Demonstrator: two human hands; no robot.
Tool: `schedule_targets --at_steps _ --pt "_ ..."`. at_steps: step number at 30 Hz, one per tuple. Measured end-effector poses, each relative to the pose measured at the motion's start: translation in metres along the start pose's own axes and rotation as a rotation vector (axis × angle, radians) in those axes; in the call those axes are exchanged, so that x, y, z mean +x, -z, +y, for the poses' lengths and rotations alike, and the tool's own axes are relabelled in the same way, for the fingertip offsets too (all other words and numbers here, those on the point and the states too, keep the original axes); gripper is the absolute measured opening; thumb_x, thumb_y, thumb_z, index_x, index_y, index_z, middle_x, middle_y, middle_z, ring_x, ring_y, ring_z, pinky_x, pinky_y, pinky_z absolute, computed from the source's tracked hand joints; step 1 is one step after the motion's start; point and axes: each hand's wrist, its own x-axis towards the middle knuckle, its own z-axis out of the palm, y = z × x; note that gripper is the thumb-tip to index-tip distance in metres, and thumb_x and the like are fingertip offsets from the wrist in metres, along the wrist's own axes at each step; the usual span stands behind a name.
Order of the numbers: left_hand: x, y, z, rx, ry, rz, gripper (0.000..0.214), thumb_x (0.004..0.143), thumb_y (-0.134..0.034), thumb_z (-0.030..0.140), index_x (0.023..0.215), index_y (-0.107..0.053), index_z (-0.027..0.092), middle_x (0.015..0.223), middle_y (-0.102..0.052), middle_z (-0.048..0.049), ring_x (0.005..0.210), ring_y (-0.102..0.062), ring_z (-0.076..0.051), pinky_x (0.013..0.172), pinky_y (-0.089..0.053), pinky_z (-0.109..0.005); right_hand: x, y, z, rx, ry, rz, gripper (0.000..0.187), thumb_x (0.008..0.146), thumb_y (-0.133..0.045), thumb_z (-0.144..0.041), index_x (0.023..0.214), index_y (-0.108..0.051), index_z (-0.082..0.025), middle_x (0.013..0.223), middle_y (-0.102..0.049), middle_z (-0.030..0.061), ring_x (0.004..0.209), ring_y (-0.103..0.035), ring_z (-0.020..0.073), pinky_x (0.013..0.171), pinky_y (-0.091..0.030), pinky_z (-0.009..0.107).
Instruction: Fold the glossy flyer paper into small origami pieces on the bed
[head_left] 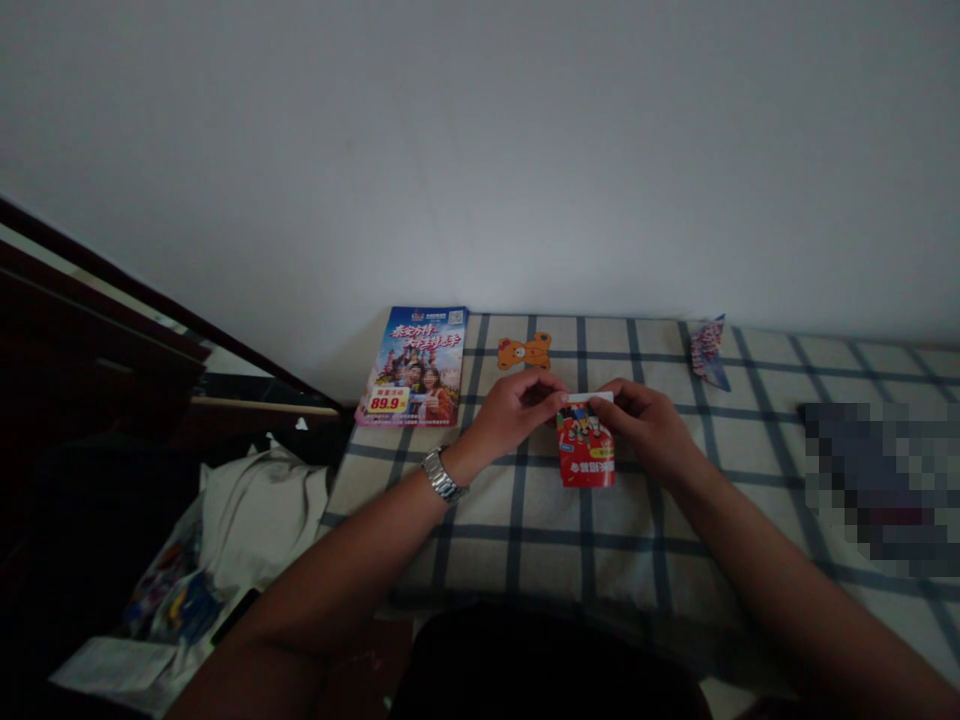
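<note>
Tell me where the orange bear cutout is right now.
In the head view, the bear cutout lies on the checked cloth, right of the large flyer and just beyond the left hand.

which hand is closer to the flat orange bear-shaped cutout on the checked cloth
Left. The left hand is just on the near side of the flat orange bear-shaped cutout; the right hand is farther off, toward the person and to the right.

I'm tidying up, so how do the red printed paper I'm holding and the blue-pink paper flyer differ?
Your left hand and right hand hold the red printed paper; the blue-pink paper flyer lies flat. The red paper looks smaller than the flyer, and mostly red against the flyer's blue-pink. Both show pictures and lettering.
</note>
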Motion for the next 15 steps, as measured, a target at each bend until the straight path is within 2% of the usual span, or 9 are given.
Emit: schedule_targets --at_steps 10,15 --pt "-0.0008 -0.0008 0.0004 0.094 -0.007 0.044 0.019 0.095 -0.071 0.036 0.094 -0.070 0.017 0.087 -0.072 -0.0030 0.076 -0.066 -0.013 0.071 -0.055 -0.025 0.0008 0.0003 0.0005 -0.031 -0.008 -0.004 0.037 0.081 -0.083 -0.057 0.089 -0.075 -0.022 0.080 -0.077 0.0032 0.071 -0.067 0.0189 0.065 -0.054 0.031" --pt "-0.0006 -0.0006 0.0000 0.141 -0.035 0.044 0.017 0.094 -0.069 0.033 0.092 -0.068 0.017 0.086 -0.070 -0.0019 0.077 -0.065 -0.013 0.070 -0.052 -0.024 -0.0002 -0.0010 -0.0016 -0.051 -0.009 -0.016 0.037 0.083 -0.081 -0.057 0.090 -0.075 -0.021 0.078 -0.075 0.0032 0.070 -0.067 0.0184 0.064 -0.052 0.030"
